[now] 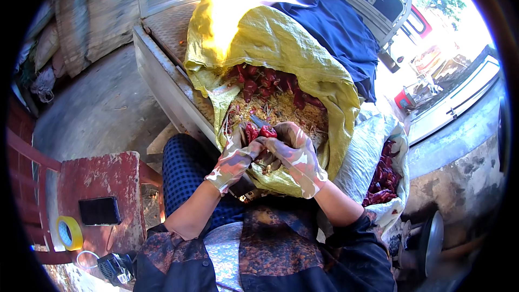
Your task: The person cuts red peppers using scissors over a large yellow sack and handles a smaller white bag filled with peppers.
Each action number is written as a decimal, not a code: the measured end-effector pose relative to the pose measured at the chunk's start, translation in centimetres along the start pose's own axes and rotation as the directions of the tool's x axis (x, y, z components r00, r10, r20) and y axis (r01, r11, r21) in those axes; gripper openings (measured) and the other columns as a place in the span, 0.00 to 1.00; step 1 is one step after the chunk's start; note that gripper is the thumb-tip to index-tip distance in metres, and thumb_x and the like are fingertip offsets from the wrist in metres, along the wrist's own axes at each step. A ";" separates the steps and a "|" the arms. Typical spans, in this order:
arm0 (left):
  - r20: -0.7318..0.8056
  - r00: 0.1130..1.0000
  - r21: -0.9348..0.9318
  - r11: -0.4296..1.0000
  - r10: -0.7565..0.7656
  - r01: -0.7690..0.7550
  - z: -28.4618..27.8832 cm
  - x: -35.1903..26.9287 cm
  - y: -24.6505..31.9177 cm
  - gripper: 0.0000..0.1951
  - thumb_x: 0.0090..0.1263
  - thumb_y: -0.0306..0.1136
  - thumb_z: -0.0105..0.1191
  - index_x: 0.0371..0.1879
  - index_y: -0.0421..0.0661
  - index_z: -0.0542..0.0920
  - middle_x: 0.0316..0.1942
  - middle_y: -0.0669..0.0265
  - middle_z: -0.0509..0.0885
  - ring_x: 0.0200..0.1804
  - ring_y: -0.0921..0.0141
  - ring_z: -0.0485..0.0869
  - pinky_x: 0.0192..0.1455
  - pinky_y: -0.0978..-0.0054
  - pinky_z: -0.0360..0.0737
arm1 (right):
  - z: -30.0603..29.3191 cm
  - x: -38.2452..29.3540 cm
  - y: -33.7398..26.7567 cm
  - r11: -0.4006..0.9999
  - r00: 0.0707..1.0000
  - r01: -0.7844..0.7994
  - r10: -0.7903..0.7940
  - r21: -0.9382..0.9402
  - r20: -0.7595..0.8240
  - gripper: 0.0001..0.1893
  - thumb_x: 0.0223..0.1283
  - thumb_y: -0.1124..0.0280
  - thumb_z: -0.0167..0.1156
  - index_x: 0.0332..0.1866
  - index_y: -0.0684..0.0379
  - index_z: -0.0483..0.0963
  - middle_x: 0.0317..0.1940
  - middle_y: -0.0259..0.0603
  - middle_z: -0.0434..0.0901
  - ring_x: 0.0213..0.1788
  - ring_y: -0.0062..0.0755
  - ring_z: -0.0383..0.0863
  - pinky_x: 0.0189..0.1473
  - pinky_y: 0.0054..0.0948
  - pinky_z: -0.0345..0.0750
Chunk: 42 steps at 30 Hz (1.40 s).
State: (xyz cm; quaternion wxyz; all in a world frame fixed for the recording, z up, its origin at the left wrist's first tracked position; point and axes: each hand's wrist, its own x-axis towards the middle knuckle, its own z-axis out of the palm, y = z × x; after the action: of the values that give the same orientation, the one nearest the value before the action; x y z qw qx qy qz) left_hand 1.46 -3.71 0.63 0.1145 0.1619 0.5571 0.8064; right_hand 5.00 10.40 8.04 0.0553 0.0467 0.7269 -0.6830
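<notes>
Both of my hands wear camouflage-patterned gloves and meet over the mouth of a yellow woven sack [300,36]. My left hand [239,156] is closed around a dried red chili pepper [251,132]. Against its fingertips, my right hand [294,152] holds another dried red pepper [268,131]. A dark, blade-like piece [258,121] sticks up between the hands; what it belongs to is hidden. Inside the sack, red peppers [267,81] lie at the far side, above yellowish seeds and loose stems [284,103].
The sack rests on a metal truck bed [162,77], beside dark blue cloth [332,20]. At right stands a white sack [365,150] with dried peppers [383,178]. A worn red wooden chair [125,194] at left bears a phone [99,211] and yellow tape roll [69,233].
</notes>
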 end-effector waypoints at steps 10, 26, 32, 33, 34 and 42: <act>0.141 0.985 -0.422 0.895 -0.095 0.146 -0.6 0.1 -2.5 0.17 0.66 0.35 0.52 0.52 0.42 0.73 0.42 0.69 0.79 0.42 0.76 0.78 0.46 0.82 0.73 | -1.6 2.1 1.6 0.854 0.905 0.423 -0.381 -0.304 0.188 0.08 0.57 0.80 0.58 0.41 0.63 0.78 0.32 0.35 0.76 0.36 0.24 0.76 0.39 0.17 0.72; 0.276 0.955 -0.585 0.807 0.108 0.077 -2.9 -0.8 -7.6 0.17 0.70 0.26 0.46 0.58 0.41 0.69 0.53 0.58 0.76 0.51 0.68 0.79 0.56 0.74 0.77 | 0.5 1.5 4.0 0.945 0.999 0.026 -0.033 0.325 0.017 0.05 0.61 0.70 0.58 0.37 0.60 0.77 0.31 0.31 0.79 0.29 0.15 0.76 0.31 0.17 0.73; 0.375 0.927 -0.725 0.624 0.004 0.291 -4.5 0.0 -11.3 0.19 0.71 0.34 0.48 0.58 0.39 0.68 0.52 0.58 0.77 0.42 0.72 0.80 0.46 0.80 0.79 | 0.1 1.6 2.7 0.923 0.996 -0.091 0.091 0.374 0.019 0.08 0.62 0.66 0.57 0.32 0.60 0.75 0.25 0.32 0.75 0.24 0.17 0.72 0.26 0.17 0.68; 0.364 0.931 -0.740 0.607 0.001 0.289 -4.4 0.2 -11.1 0.19 0.70 0.34 0.50 0.56 0.39 0.69 0.49 0.60 0.77 0.41 0.73 0.80 0.45 0.80 0.79 | -0.9 1.6 2.8 0.955 0.998 -0.058 0.048 0.292 0.043 0.10 0.63 0.65 0.56 0.32 0.60 0.74 0.26 0.32 0.75 0.23 0.17 0.70 0.25 0.17 0.66; 0.352 0.936 -0.755 0.591 -0.001 0.285 -4.4 0.3 -10.8 0.19 0.68 0.34 0.52 0.54 0.40 0.71 0.47 0.61 0.78 0.40 0.73 0.80 0.43 0.80 0.78 | -1.6 2.0 3.1 0.994 1.000 -0.009 0.009 0.105 0.005 0.08 0.61 0.68 0.58 0.34 0.62 0.75 0.29 0.33 0.77 0.29 0.19 0.74 0.30 0.19 0.70; 0.025 0.999 -0.552 0.833 -0.035 0.043 -2.1 -0.7 -5.3 0.10 0.60 0.36 0.58 0.33 0.42 0.78 0.28 0.67 0.77 0.24 0.78 0.69 0.24 0.81 0.62 | -8.6 1.3 2.7 0.231 0.984 0.166 -0.101 -0.959 0.146 0.21 0.50 0.63 0.62 0.50 0.60 0.72 0.34 0.54 0.80 0.41 0.55 0.80 0.45 0.43 0.76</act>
State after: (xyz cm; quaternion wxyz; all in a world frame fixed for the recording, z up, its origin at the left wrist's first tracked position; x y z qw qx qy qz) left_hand 1.36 -3.88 -5.16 0.1766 0.1160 0.3032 0.9292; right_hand 3.95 19.11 5.70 0.0332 -0.0774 0.9919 -0.0948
